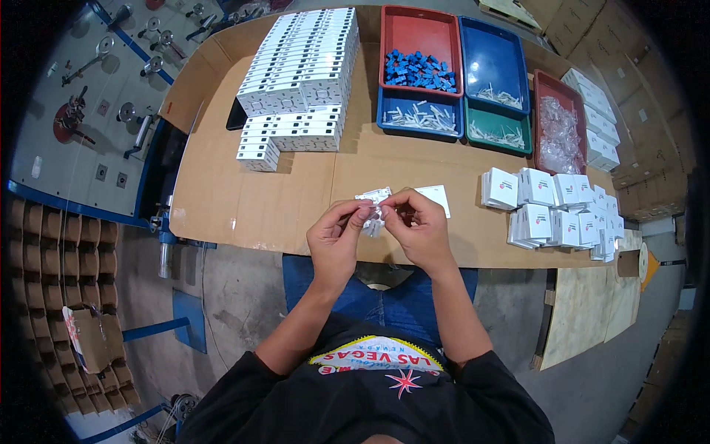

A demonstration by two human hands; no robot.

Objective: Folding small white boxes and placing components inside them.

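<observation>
Above near edge of cardboard-covered table (pixel 244 214): left hand (pixel 334 240) and right hand (pixel 420 233) both pinch small clear packet (pixel 373 214), fingertips meeting over it. Packet's long axis, pointing: cannot tell, fingers cover most. Flat white card (pixel 436 196) on table just behind right hand. Right of hands: cluster of small white boxes (pixel 551 211), red marks on faces. Far left of table: rows of stacked white boxes (pixel 299 81). Far centre: red tray (pixel 418 33) with blue parts, blue trays, green tray (pixel 497 133) with white parts.

Both hands (pixel 379 231) pinching small packet (pixel 373 212)
</observation>
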